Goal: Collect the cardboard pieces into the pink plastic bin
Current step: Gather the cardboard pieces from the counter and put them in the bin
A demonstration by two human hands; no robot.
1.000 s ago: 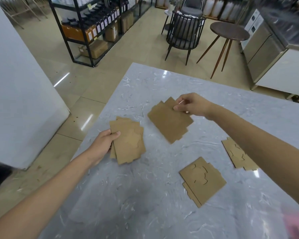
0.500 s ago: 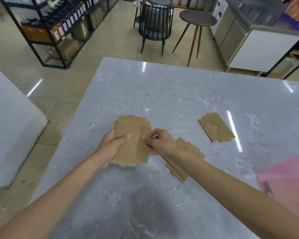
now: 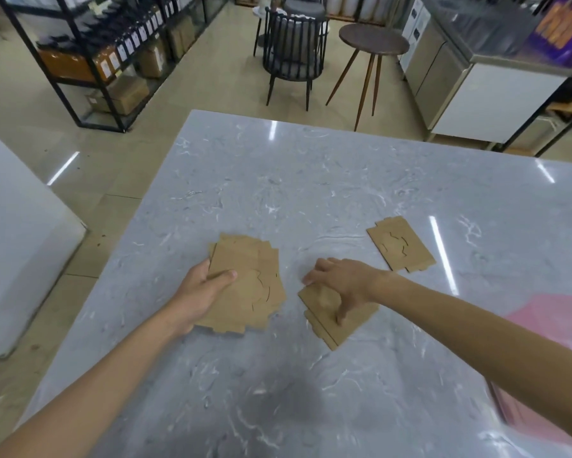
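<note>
Head cam, looking down on a grey marble table (image 3: 311, 180). Step in hand, as I read it: gathering loose pieces into one stack before any go to the bin.

Left hand (image 3: 200, 294) grips a fanned stack of cardboard pieces (image 3: 248, 285) at centre-left, thumb on top, other fingers under the stack's left edge and out of sight. Stack sits low on or just over the table; can't tell which.

Right hand (image 3: 340, 282) is down on a second cardboard set (image 3: 340, 320), just right of the stack. Fingers are spread and pressing flat, thumb planted on the face, not closed round anything yet. Looks like 2 or more layers there, going by the stepped near edge.

A third cardboard piece (image 3: 400, 244) lies alone further right and farther off, apart from both hands.

Pink plastic bin (image 3: 548, 328) shows only as a blurred pink patch at the right edge, partly behind the right forearm. Contents: can't tell, prob. too blurred to judge.

Next move calls for getting a fingertip under an edge of the flat set, maybe by sliding it, then lifting it onto the left-hand stack w/o letting the fan slip. After that the far piece, then all into the bin at right.
</note>
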